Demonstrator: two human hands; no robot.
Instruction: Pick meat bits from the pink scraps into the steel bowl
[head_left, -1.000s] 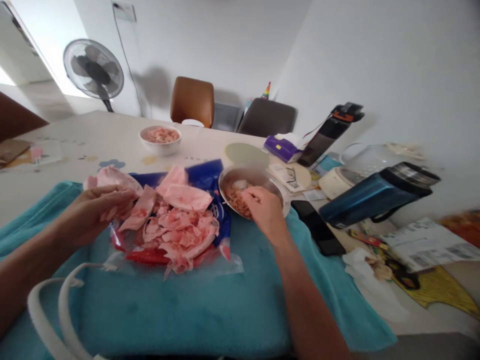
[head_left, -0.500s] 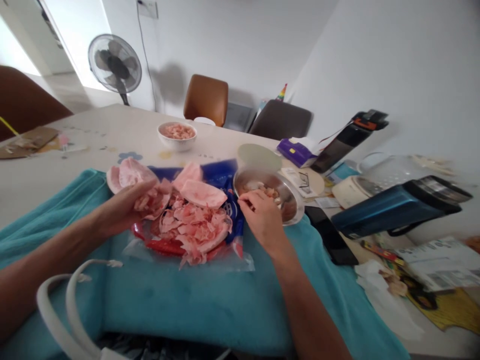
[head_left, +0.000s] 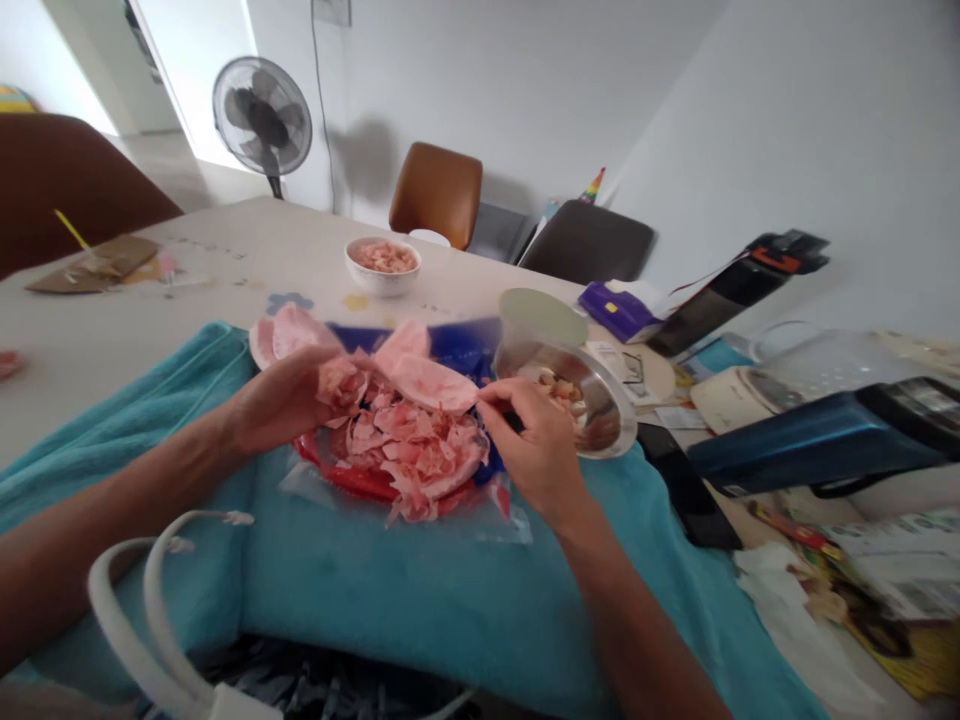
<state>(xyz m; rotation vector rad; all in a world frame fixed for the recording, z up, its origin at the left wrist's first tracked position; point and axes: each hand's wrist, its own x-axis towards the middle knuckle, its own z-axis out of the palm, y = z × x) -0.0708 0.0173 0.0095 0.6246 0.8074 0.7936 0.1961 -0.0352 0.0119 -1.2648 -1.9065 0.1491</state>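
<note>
My left hand [head_left: 281,400] is curled around a ragged pink chunk of fruit [head_left: 341,388], apparently pomelo, at the left of the peel heap. My right hand [head_left: 536,440] has thumb and forefinger pinched together near the right end of a peel piece; whatever is between them is too small to make out. Below and between both hands lies a heap of torn pink peel and membrane [head_left: 420,445] on a blue and red plastic bag [head_left: 352,485]. A steel bowl [head_left: 611,410] with pale bits inside stands just beyond my right hand, partly hidden by it.
A white bowl of pink pulp [head_left: 382,283] stands farther back. Teal cloth [head_left: 405,600] covers the near table edge and my lap. To the right are a phone [head_left: 686,485], a blue bottle [head_left: 787,435], a black bottle [head_left: 720,300] and a purple tissue pack [head_left: 619,308].
My right hand has moved away from the steel bowl, leftward to the peel heap. My left hand keeps its hold on the fruit chunk. The whole view has shifted slightly.
</note>
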